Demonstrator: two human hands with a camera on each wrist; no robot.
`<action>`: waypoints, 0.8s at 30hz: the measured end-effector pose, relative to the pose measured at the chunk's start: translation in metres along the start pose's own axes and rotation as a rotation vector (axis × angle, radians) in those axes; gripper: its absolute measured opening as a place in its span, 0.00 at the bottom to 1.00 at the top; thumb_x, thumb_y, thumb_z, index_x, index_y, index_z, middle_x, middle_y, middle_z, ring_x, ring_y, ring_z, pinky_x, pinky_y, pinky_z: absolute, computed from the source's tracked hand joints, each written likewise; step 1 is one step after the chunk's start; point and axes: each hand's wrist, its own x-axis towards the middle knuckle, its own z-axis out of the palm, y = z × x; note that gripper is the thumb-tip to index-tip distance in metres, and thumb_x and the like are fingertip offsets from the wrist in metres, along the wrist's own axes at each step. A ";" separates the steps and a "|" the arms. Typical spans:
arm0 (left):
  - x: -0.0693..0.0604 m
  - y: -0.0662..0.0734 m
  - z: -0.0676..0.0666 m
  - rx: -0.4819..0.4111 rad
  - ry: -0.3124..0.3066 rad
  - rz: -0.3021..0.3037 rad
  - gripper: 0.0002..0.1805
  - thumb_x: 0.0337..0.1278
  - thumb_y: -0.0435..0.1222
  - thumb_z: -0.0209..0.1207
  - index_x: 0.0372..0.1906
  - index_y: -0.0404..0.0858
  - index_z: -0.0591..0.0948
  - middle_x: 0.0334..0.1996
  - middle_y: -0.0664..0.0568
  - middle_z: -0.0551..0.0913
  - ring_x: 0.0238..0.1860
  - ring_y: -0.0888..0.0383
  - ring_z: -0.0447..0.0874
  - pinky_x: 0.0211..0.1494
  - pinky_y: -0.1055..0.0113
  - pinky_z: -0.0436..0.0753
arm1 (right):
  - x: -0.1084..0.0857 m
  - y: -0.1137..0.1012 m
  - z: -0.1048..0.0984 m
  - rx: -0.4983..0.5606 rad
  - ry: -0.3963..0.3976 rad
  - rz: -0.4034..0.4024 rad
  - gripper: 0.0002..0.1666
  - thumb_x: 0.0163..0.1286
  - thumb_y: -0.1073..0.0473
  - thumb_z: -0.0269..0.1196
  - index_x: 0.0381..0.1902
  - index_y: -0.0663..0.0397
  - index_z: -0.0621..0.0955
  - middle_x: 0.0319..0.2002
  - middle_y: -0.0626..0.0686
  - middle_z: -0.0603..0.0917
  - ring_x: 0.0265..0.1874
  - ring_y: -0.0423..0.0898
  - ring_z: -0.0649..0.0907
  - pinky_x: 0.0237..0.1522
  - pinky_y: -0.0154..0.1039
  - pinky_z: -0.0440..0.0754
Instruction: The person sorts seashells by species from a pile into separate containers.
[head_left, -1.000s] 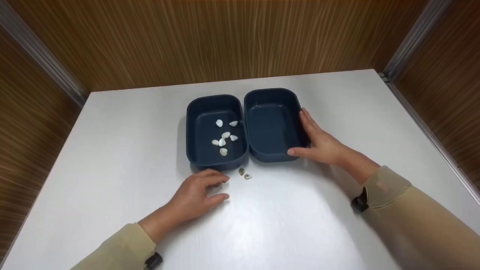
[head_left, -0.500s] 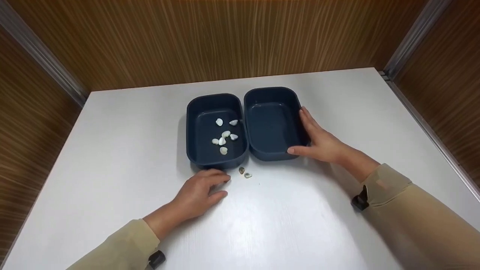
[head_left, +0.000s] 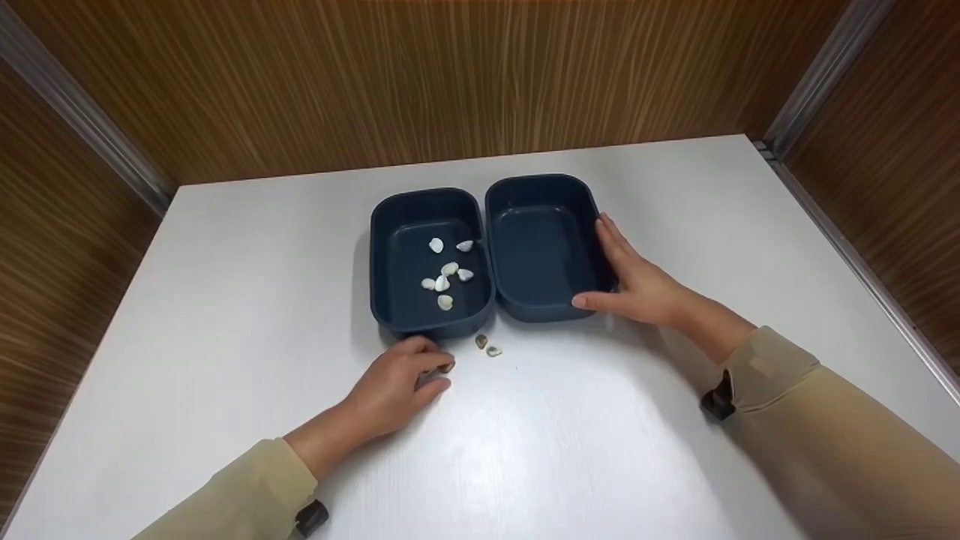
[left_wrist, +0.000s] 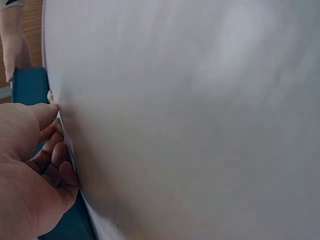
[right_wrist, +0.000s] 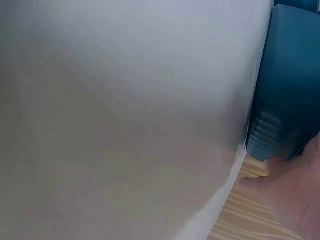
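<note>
In the head view my left hand point(head_left: 394, 386) rests on the table before the left dark blue box point(head_left: 431, 326), its fingers loosely bent. A small brownish shell point(head_left: 447, 367) shows at the index fingertip; the thumb stands apart from it. In the left wrist view the same shell point(left_wrist: 59, 125) lies by the fingers. Two more small shells, one brown point(head_left: 481, 341) and one pale point(head_left: 493, 351), lie just right of this hand. My right hand point(head_left: 649, 292) touches the right dark blue box point(head_left: 544, 311), straight fingers along its right side and thumb at the front corner.
Several white shells point(head_left: 449, 269) lie inside the left box. The right box stands close beside it and shows no shells. White table point(head_left: 585, 435) extends around both boxes. A wood-grain panel point(head_left: 450, 82) stands behind, with others at both sides.
My left fingers have shifted slightly, and the brownish shell now shows at the index fingertip. The right hand keeps its place on the right box. The boxes and white shells look unmoved.
</note>
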 end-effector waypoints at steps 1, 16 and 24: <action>0.000 0.000 0.000 0.001 0.001 -0.002 0.12 0.67 0.32 0.70 0.53 0.37 0.90 0.50 0.47 0.83 0.50 0.50 0.83 0.56 0.54 0.84 | 0.000 0.000 0.000 -0.001 0.000 0.000 0.74 0.68 0.33 0.72 0.87 0.48 0.35 0.87 0.50 0.31 0.85 0.54 0.41 0.81 0.64 0.51; 0.002 0.008 -0.003 0.014 -0.062 -0.047 0.03 0.68 0.31 0.67 0.43 0.40 0.85 0.42 0.52 0.80 0.44 0.53 0.81 0.54 0.54 0.83 | 0.002 0.001 0.000 -0.013 -0.005 -0.023 0.74 0.69 0.34 0.71 0.87 0.49 0.34 0.86 0.47 0.29 0.85 0.55 0.40 0.81 0.65 0.50; 0.004 0.012 -0.005 0.084 -0.114 -0.012 0.03 0.70 0.31 0.65 0.41 0.38 0.81 0.39 0.51 0.77 0.44 0.50 0.78 0.53 0.51 0.79 | 0.000 0.000 0.000 -0.013 -0.001 -0.013 0.73 0.69 0.34 0.71 0.87 0.48 0.34 0.87 0.49 0.30 0.85 0.55 0.41 0.81 0.65 0.50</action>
